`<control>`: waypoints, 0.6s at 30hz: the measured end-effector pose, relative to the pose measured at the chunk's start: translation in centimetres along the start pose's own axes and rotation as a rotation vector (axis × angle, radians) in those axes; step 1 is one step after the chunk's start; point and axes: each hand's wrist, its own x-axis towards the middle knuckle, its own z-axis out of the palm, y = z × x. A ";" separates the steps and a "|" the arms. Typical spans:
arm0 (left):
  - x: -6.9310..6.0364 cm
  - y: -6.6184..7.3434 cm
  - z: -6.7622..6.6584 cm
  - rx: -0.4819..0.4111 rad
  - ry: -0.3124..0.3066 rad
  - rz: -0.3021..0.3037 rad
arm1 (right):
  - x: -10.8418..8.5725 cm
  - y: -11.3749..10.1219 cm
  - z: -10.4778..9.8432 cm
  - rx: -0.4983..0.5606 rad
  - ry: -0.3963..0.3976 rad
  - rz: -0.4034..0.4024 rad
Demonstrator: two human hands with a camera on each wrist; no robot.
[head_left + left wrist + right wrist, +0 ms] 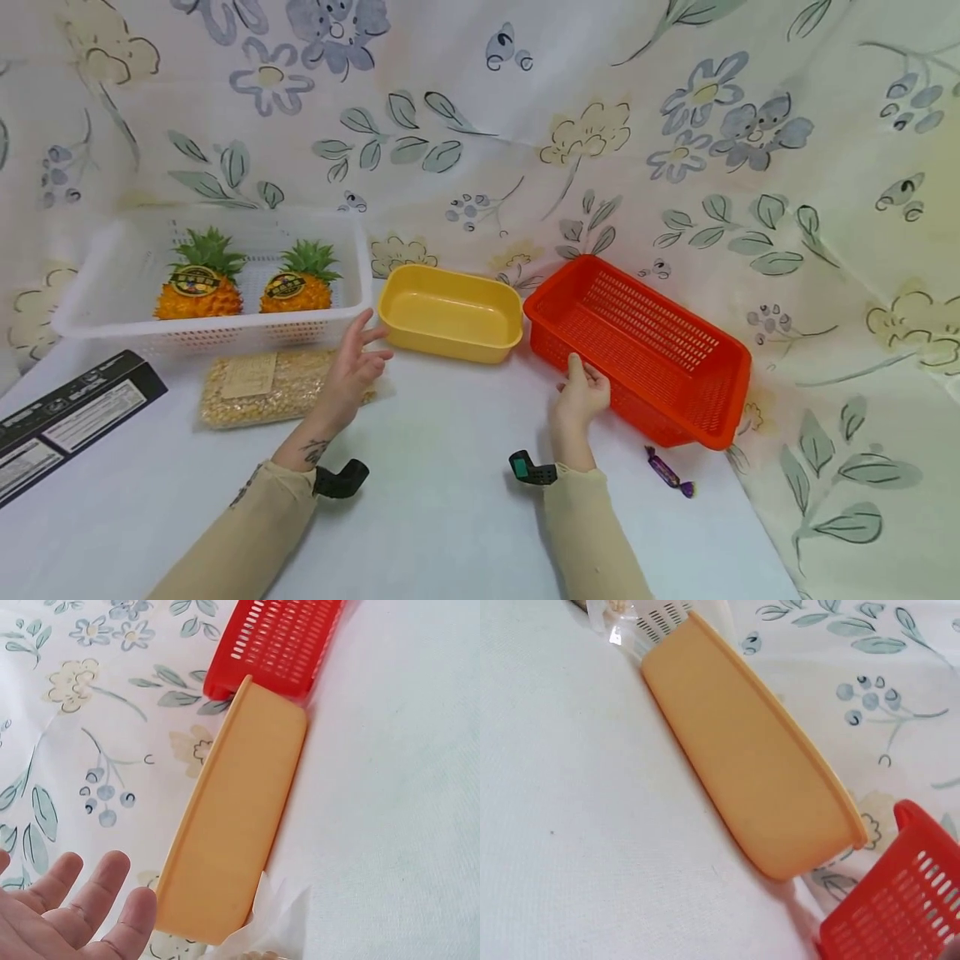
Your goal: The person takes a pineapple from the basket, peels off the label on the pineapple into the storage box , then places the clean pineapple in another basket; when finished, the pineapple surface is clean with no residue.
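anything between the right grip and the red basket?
Nothing visible. The right grip is right at the near long side of the red basket; contact is unclear. The wrapped candy lies off to the right, not between them.

**Counting Kind by Kind from Afar**

I am counting one left hand [351, 371] and one right hand [581, 398], two in all, plus two beige sleeves [232, 533] [592, 533] and two black wrist cameras [343, 480] [534, 470]. I am tallying three containers: one white perforated basket [112, 327], one yellow tub [450, 321] and one red perforated basket [637, 343]. I am also seeing two pineapples [198, 304] [296, 302], one bag of kernels [292, 387], one black carton [78, 417] and one twist-wrapped candy [666, 470].
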 end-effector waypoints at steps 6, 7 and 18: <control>0.3 0.2 -0.2 0.044 0.010 -0.003 | 0.6 -0.4 -0.7 0.031 0.080 0.040; 0.3 0.3 -0.2 0.046 0.012 -0.003 | 0.7 -0.5 -0.7 0.031 0.086 0.041; 1.2 2.9 -2.3 0.156 0.120 0.079 | 0.6 -1.1 -0.4 0.046 0.065 0.043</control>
